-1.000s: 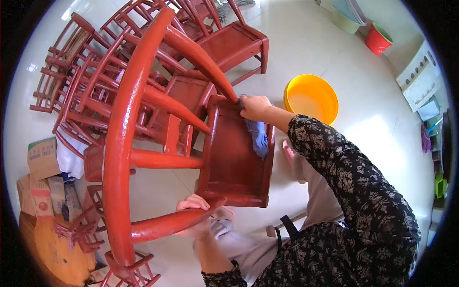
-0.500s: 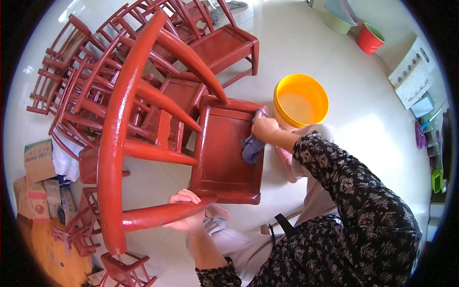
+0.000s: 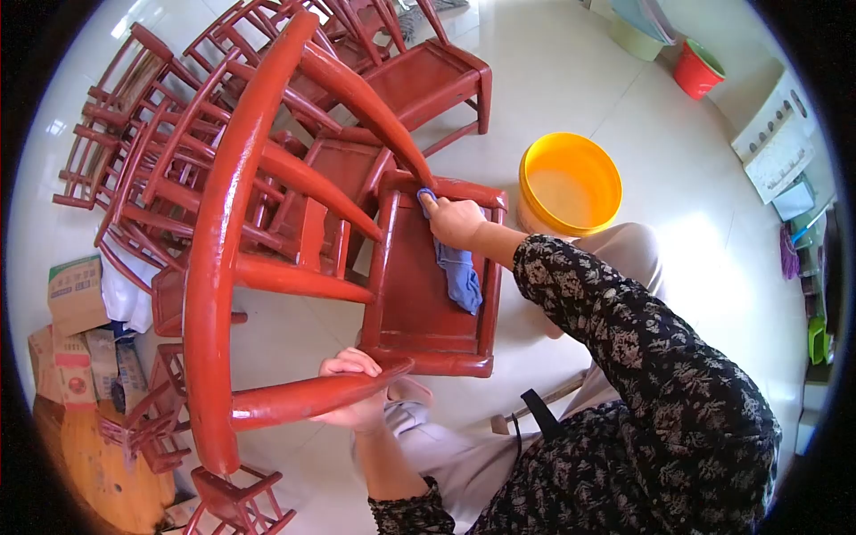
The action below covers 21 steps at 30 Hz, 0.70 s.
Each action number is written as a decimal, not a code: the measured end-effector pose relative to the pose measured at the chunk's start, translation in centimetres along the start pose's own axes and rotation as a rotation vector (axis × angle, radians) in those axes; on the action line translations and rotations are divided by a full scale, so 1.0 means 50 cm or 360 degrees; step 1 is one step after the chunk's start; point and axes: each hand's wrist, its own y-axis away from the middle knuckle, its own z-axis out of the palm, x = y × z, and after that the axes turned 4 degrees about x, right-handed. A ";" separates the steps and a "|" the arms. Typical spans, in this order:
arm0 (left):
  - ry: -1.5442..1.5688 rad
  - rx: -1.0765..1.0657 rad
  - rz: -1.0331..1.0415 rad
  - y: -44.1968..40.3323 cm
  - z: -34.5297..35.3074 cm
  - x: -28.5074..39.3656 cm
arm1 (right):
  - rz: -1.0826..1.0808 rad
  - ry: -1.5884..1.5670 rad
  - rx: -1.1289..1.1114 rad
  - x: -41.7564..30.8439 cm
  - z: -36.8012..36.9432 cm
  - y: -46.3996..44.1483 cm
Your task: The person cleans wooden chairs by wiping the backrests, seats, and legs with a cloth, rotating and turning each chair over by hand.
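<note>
A red wooden chair [image 3: 419,303] stands in front of me, its thick curved back on the left and its seat in the middle. My left hand [image 3: 352,388] is wrapped round the lower post of the backrest. In my right hand [image 3: 455,223] is a blue cloth [image 3: 459,278], pressed to the seat near its far rail, close to where the upper back post meets it. The cloth's loose end trails over the seat toward me. Some of the right fingertips are hidden in the cloth.
A yellow bucket [image 3: 571,185] stands on the floor right of the seat. More red chairs [image 3: 428,85] crowd the left and back. Cardboard boxes [image 3: 76,294] lie at the left, and a red bucket [image 3: 697,69] stands by the right wall.
My right hand has moved left along the far rail of the seat with the cloth, from the right corner toward the back post. My left hand keeps its hold.
</note>
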 end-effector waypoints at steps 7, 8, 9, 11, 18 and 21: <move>-0.0024 -0.0050 0.0049 0.000 -0.002 -0.005 | 0.0069 0.0299 -0.0131 0.078 0.029 0.075; -0.0024 -0.0049 0.0053 -0.001 -0.001 -0.007 | 0.0079 0.0259 -0.0099 0.081 0.034 0.075; -0.0022 -0.0053 0.0055 -0.001 0.001 -0.008 | 0.0082 0.0258 -0.0094 0.073 0.021 0.071; -0.0011 0.0002 0.0064 0.000 0.004 -0.010 | 0.0339 -0.0091 -0.0055 0.041 0.000 0.049; -0.0050 0.0012 0.0038 -0.001 0.003 -0.001 | 0.0444 -0.0295 0.0448 -0.026 0.045 -0.005; -0.0008 -0.0144 0.0021 0.001 -0.015 -0.005 | 0.0491 -0.0372 0.0469 -0.022 0.047 -0.013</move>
